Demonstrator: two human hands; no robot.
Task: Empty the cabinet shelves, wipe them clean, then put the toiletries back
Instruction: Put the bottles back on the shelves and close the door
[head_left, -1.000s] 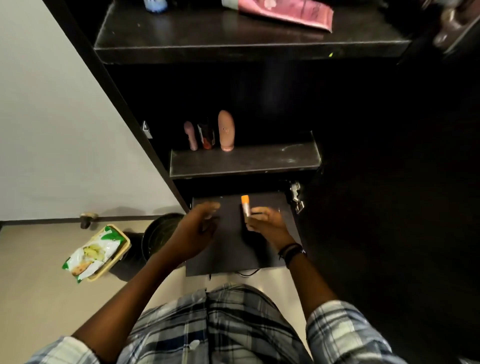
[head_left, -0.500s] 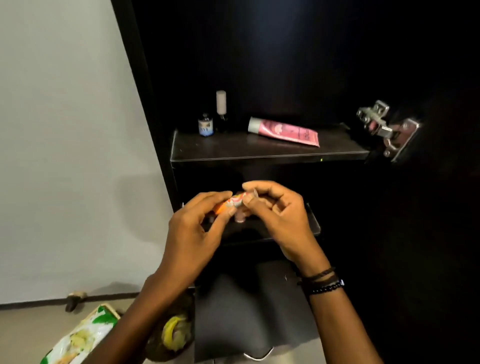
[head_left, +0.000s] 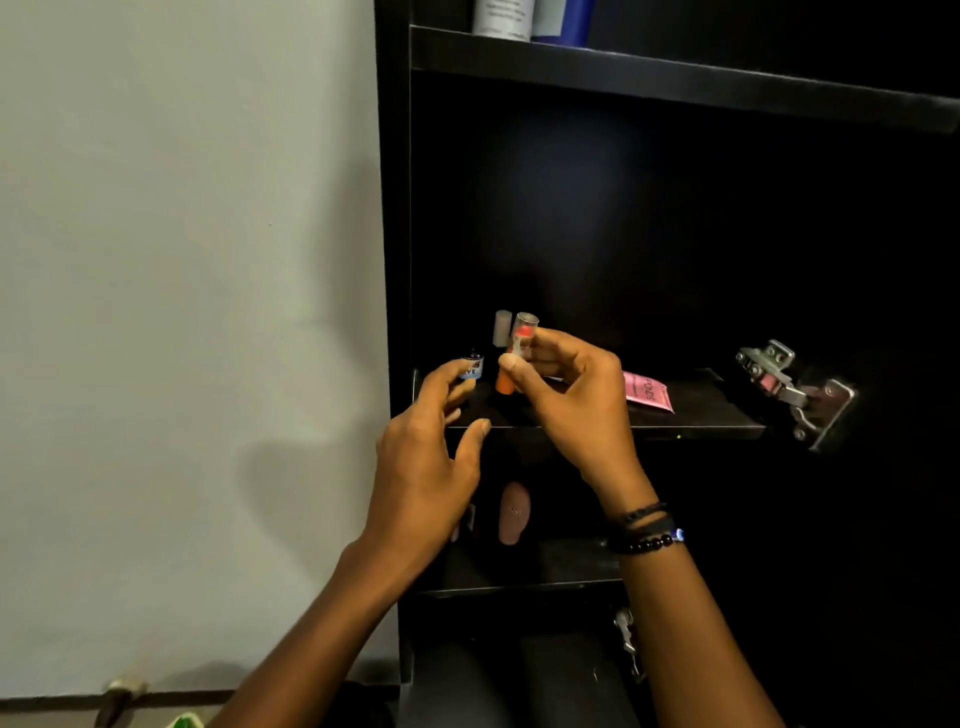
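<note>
My right hand (head_left: 569, 402) pinches a small orange tube with a clear cap (head_left: 514, 358), upright, just in front of the middle shelf (head_left: 701, 428) of the dark cabinet. My left hand (head_left: 428, 457) hovers beside it with fingers spread and relaxed, holding nothing. On that shelf stand a tiny blue-labelled bottle (head_left: 472, 366) and a grey stick (head_left: 502, 327), and a pink tube (head_left: 647, 392) lies flat, partly hidden behind my right hand. A pinkish bottle (head_left: 514, 512) stands on the lower shelf (head_left: 561, 587).
The top shelf (head_left: 675, 83) carries a white container (head_left: 501, 18) and a blue one (head_left: 566, 21). A metal door hinge (head_left: 795, 392) juts out at the right of the middle shelf. A pale wall (head_left: 182, 312) is on the left.
Both hands rose from the cabinet floor to the middle shelf with the orange tube. My left hand let go of the tube and opened; my right hand alone now holds it upright.
</note>
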